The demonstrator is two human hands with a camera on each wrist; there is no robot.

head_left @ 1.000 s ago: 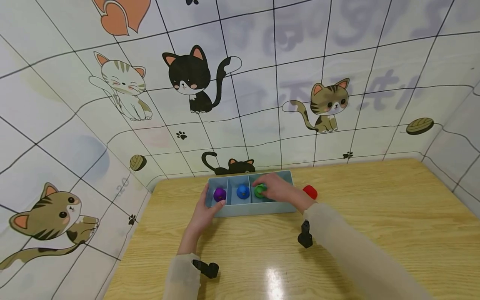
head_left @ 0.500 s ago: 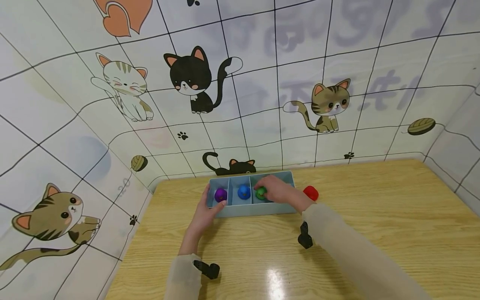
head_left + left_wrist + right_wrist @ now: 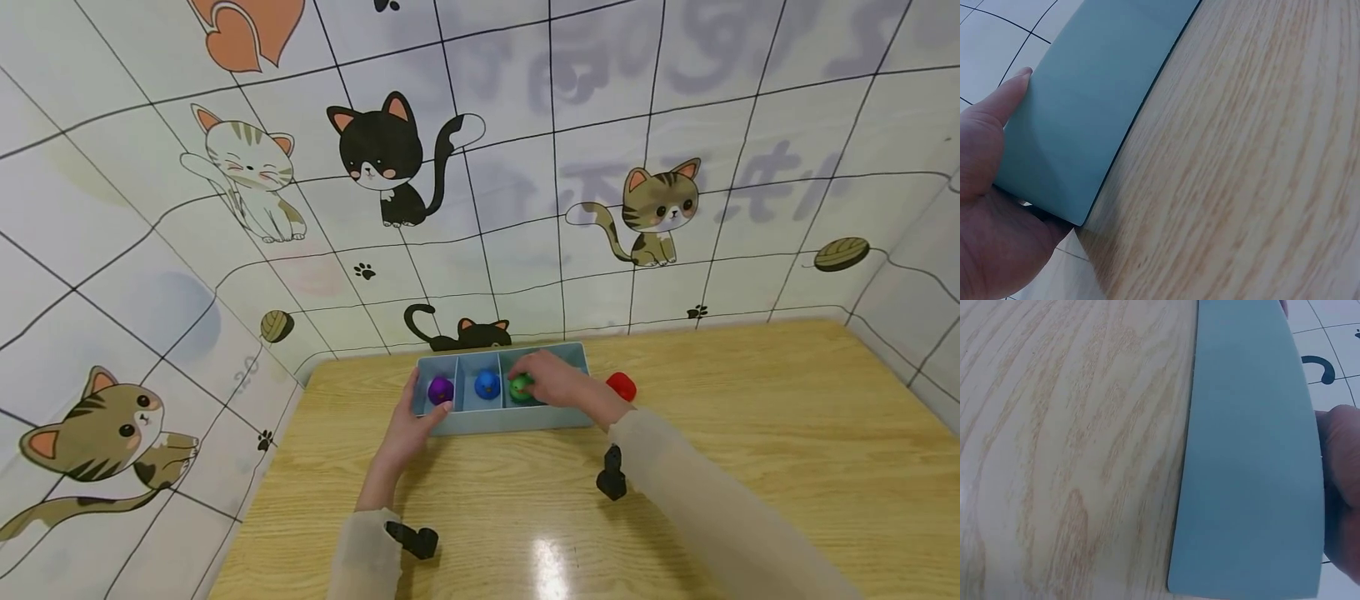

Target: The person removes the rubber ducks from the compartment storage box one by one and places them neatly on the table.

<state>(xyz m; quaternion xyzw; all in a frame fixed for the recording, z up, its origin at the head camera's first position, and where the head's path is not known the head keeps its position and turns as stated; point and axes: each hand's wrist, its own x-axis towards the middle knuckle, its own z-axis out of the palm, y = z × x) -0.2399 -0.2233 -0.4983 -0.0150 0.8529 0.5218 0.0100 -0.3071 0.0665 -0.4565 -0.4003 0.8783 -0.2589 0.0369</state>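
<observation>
A long light-blue divided box (image 3: 510,421) stands on the table by the back wall. My left hand (image 3: 405,429) grips its left end, thumb over the front rim; the left wrist view shows this hand (image 3: 991,181) against the box wall (image 3: 1085,112). In the left compartment sits a purple toy duck (image 3: 441,390), and a blue toy duck (image 3: 487,384) is in the one beside it. Farther right, my right hand (image 3: 553,379) reaches inside and pinches a green toy duck (image 3: 520,387), partly hidden by the fingers. In the right wrist view, the box wall (image 3: 1247,456) covers much of that hand (image 3: 1342,469).
A red object (image 3: 621,386) lies on the wooden table (image 3: 720,400) just right of the box, partly behind my right wrist. White walls with printed cats (image 3: 378,158) rise behind and at the sides.
</observation>
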